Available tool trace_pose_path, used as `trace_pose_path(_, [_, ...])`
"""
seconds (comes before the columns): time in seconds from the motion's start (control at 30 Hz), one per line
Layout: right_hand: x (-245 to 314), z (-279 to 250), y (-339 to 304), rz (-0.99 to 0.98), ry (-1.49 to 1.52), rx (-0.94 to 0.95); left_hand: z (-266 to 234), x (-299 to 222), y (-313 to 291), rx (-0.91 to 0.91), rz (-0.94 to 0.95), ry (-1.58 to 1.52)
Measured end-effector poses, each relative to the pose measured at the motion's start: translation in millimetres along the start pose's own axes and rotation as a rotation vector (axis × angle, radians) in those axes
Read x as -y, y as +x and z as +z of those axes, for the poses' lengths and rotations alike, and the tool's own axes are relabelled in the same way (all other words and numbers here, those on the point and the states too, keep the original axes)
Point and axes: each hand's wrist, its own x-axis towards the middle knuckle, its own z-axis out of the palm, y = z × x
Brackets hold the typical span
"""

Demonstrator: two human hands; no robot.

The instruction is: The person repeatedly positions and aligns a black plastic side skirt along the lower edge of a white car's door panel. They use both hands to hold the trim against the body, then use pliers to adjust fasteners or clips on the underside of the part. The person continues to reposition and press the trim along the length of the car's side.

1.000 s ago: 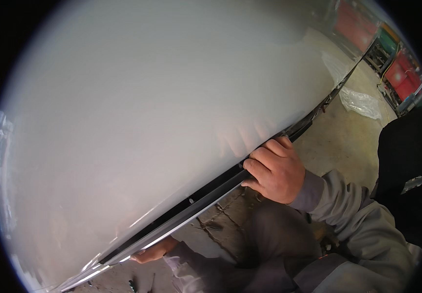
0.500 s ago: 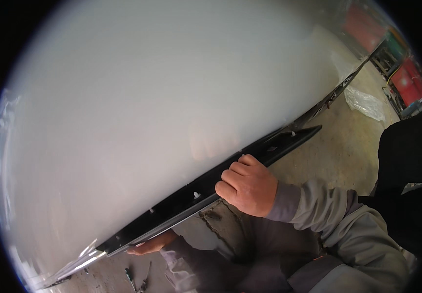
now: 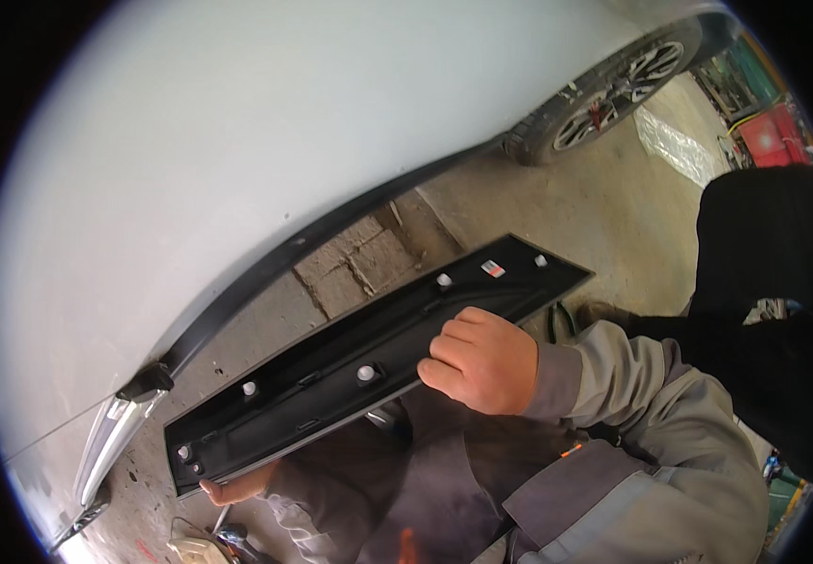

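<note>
Both hands hold a long black plastic trim panel (image 3: 331, 362), its inner face turned up toward me. Several white clips (image 3: 366, 374) and a small white-and-orange label (image 3: 493, 269) show on that face. My right hand (image 3: 482, 362) is closed over the near edge, right of the middle. At the near left end, my left hand (image 3: 237, 484) grips the lower edge, with its thumb showing and its other fingers hidden beneath. The panel stands apart from the pale car body (image 3: 237, 169), whose dark lower edge (image 3: 265, 254) is beyond it.
A car wheel (image 3: 613, 94) stands at the far right, with clear plastic sheeting (image 3: 674, 146) on the floor beside it. Bright trim (image 3: 110, 442) runs along the car at the left. Below my left hand lie tools (image 3: 237, 540), partly hidden. Red equipment (image 3: 771, 136) stands farther off.
The panel has come away from the car's lower edge toward me and tipped, so its inner face now shows fully. Both hands keep hold; the wheel has come into view.
</note>
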Motion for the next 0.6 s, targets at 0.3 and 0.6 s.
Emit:
trace_pose_path(0.3, [15,-6,33,0.084,0.475,0.24,-21,-43,-17,0.471,0.275,-0.221])
trace_pose_path(0.6, [19,-1,55,-0.153,0.185,0.541,26,-49,-63,0.391,0.623,-0.086])
